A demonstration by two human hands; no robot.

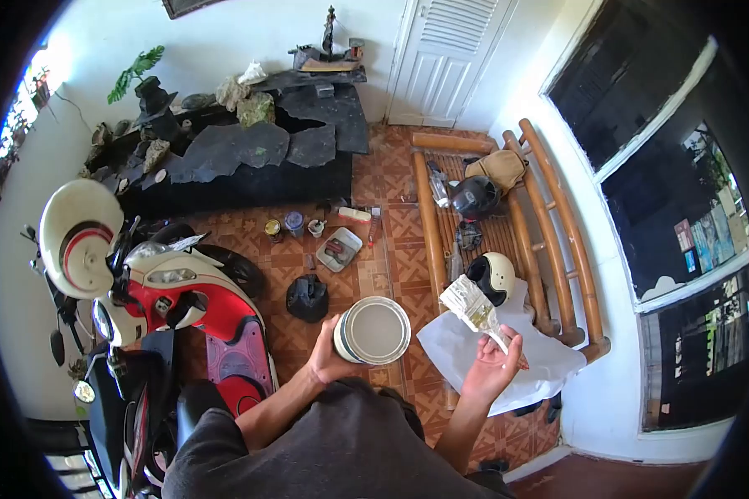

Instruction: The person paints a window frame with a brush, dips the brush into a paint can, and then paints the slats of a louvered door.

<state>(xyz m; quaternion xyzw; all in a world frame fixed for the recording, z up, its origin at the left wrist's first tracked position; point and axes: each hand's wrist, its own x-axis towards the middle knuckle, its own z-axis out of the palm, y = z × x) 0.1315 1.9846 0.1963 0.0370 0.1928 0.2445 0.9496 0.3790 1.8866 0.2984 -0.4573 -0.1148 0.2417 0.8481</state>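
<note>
My left hand (328,358) is wrapped round the side of a paint can (375,330), held in front of my body. The can's round top shows pale grey inside a metal rim. Raised to the right, my right hand (489,370) grips a paintbrush (473,308) by its handle. White paint coats the wide bristles, which point up and to the left. Brush and can are apart. Behind the brush, a white sheet (441,343) hangs over the front of the bamboo bench (430,224).
Helmets (499,279) and a tan cap (506,169) lie on the bench. A red and white scooter (183,287) stands at the left. On the tiled floor are a black bag (307,298), a plastic tray (351,259) and several small jars (295,222). Dark stone slabs (241,150) fill the back.
</note>
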